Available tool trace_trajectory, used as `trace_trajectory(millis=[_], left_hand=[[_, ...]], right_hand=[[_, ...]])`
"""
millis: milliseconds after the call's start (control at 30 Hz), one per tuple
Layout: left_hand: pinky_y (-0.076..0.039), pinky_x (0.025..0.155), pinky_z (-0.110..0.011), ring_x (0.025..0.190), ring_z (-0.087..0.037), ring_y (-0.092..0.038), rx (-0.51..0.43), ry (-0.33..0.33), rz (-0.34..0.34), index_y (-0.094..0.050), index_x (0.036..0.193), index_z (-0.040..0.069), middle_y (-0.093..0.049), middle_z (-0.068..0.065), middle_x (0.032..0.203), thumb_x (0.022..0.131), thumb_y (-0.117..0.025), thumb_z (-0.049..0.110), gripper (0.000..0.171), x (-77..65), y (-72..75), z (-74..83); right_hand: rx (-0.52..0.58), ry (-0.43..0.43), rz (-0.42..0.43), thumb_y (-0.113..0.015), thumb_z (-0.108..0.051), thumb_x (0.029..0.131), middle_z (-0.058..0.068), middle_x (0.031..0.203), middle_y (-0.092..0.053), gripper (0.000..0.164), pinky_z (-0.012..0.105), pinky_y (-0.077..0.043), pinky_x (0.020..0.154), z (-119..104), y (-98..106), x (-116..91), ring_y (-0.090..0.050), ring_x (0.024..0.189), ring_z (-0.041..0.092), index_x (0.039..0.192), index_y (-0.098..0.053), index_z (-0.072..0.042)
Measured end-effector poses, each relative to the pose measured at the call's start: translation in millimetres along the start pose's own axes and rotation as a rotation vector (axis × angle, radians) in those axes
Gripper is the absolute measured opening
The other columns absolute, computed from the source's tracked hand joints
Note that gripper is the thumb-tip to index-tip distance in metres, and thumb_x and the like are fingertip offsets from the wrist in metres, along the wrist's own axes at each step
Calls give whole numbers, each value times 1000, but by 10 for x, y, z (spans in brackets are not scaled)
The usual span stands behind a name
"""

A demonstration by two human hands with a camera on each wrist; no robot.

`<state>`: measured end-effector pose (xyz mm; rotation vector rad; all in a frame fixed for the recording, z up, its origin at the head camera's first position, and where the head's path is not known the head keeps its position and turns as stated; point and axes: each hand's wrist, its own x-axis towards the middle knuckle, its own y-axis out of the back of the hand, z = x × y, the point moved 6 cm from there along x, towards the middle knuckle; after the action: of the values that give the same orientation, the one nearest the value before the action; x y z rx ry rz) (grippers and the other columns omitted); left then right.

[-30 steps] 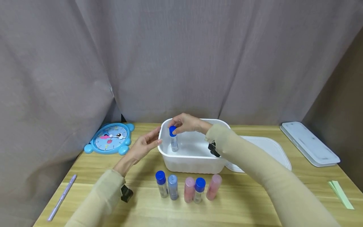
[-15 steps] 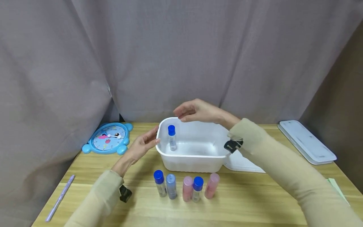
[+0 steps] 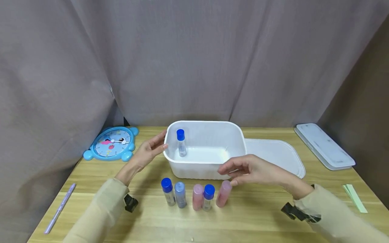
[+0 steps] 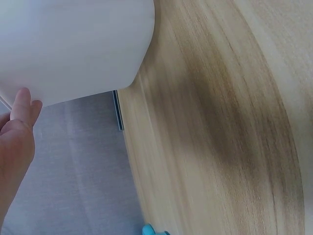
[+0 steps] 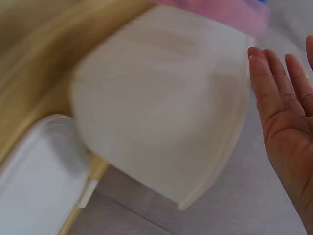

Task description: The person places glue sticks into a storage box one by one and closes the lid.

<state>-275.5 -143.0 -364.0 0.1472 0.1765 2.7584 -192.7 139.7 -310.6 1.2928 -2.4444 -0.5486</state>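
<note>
1 bottle upright in tub, right hand above pink bottle

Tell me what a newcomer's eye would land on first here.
First the white tub at the middle of the wooden table, with one blue-capped bottle upright in its left end. The left hand touches the tub's left wall, and the right hand hovers open over the pink bottle ending a row of five in front. A blue toy clock lies far left.

Blue clock — purple pen — green paper.
</note>
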Motion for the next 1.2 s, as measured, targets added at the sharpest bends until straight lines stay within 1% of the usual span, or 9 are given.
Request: trace_trajectory(millis=[100,200,433,600,733,900,1000,1100,1200], left_hand=[[-40,105,-31,134,-34,-37,-2,-1,-3,-24,147,0,-27,-18,152,96,-53,9,60,1,3,6],[-40,105,-31,134,-34,-37,-4,2,-7,-24,148,1,-28,-18,152,96,-53,9,60,2,3,1],[-38,107,-34,134,-33,-37,-11,7,-8,-24,148,2,-28,-17,152,95,-54,9,61,4,-5,-11],[-38,106,-34,135,-33,-36,-8,6,-7,-24,148,3,-28,-17,152,95,-54,10,61,6,-3,-16],[-39,106,-33,135,-33,-36,-7,8,-10,-24,148,3,-27,-17,152,95,-54,11,61,6,-1,-20],[-39,106,-34,135,-33,-36,0,7,-9,-25,148,3,-28,-16,152,95,-55,11,61,11,-2,-13],[-38,107,-36,135,-33,-36,7,2,-7,-25,148,3,-28,-16,152,95,-55,12,61,16,-2,-5],[-37,107,-38,135,-33,-36,11,0,-4,-24,148,3,-27,-16,152,95,-55,12,61,11,4,-3],[-37,107,-38,135,-34,-36,15,1,-7,-24,148,2,-27,-17,152,96,-54,12,61,-1,4,-4]], right_hand=[[-39,-11,2,-66,-11,87,13,116,-65,35,35,-53,91,87,-94,-53,-61,106,7,119,-59,1],[-68,-31,3,-67,-16,86,8,113,-66,35,29,-54,88,153,-154,-62,-62,102,6,118,-61,-4],[-94,-50,9,-69,-19,85,8,102,-69,29,24,-56,77,209,-183,-49,-61,89,3,111,-66,-9],[-75,-37,-8,-66,-17,87,7,102,-70,27,26,-57,75,126,-91,-67,-64,88,6,112,-65,-7],[-80,4,1,-64,-7,88,6,101,-69,27,27,-57,69,-102,129,-67,-64,86,6,114,-63,-3],[-118,64,105,-61,4,87,5,110,-68,30,24,-57,69,-511,568,-12,-64,87,9,117,-61,1],[-128,21,232,-60,2,89,2,111,-69,28,23,-57,73,-678,812,79,-65,89,13,117,-62,1],[-138,-45,369,-62,-6,90,0,108,-69,28,23,-57,75,-688,936,238,-65,87,14,117,-61,1],[-128,-107,457,-63,-10,90,4,105,-69,31,23,-57,74,-533,896,469,-64,84,13,118,-61,1]])
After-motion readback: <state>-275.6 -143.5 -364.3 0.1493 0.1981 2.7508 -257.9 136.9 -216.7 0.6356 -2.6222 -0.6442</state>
